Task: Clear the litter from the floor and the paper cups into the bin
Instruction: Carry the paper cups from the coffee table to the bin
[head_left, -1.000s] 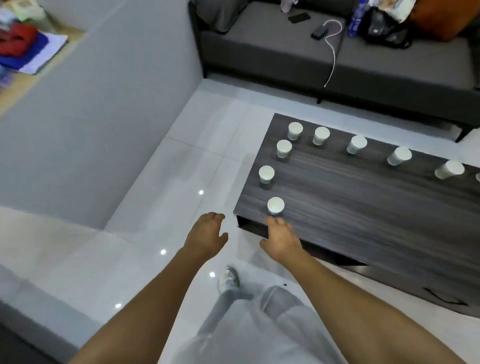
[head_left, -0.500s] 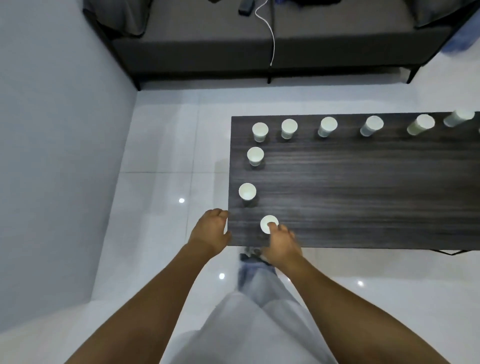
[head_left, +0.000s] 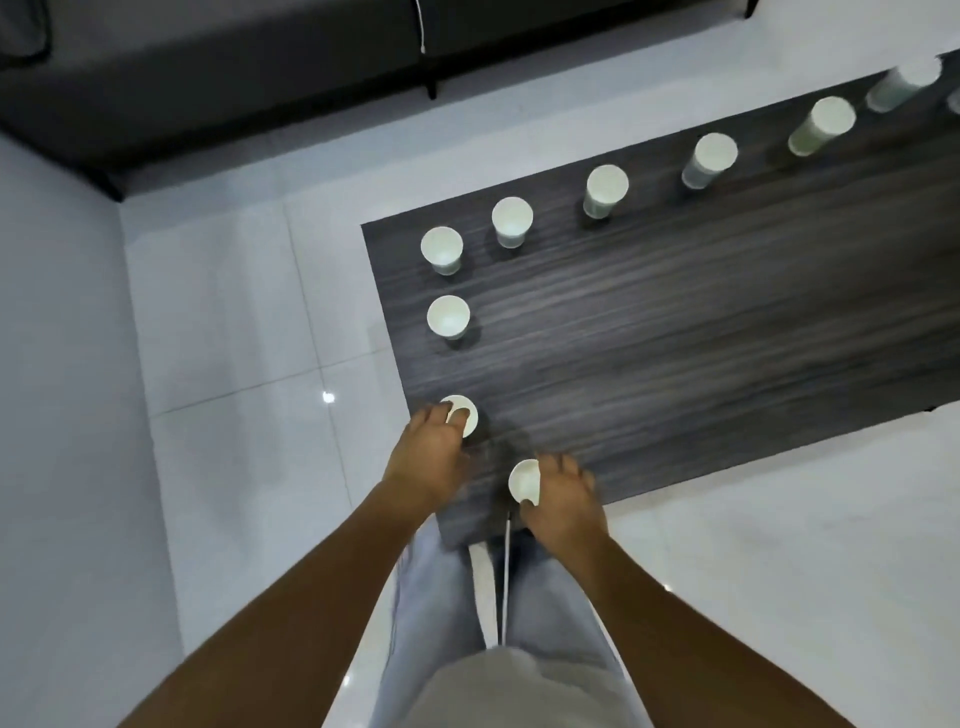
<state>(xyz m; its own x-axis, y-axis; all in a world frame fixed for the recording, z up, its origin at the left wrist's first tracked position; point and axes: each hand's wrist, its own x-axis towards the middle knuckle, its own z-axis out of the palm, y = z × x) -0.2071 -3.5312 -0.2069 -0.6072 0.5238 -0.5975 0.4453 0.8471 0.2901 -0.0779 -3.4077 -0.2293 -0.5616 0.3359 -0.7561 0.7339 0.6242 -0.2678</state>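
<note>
From the head view, I stood at the near left corner of the table (head_left: 701, 332), leaning over so both arms could reach at once. My left hand (head_left: 426, 457) had its fingers curled round the rim of one cup (head_left: 464, 415) on the left edge, thumb side dipping into its mouth. My right hand (head_left: 563, 499) was clamped on a second cup (head_left: 523, 480) by the near edge, fingers wrapped over its far side. I took one in each hand, I think, because that halves the trips and lets the two be nested.

The other cups stood upright and well apart: one (head_left: 448, 316) further along the left edge, one (head_left: 441, 249) at the far left corner, then a row (head_left: 607, 189) running off along the far edge, the last ones blurred. None crowded my grips. A sofa (head_left: 218, 67) sat beyond the table with a white cable (head_left: 422, 26) hanging over its front. No bin and no floor litter showed here, so I judged the carry would mean turning away, and my own legs (head_left: 441, 597) pressed near the table's corner were the only thing in the way.
</note>
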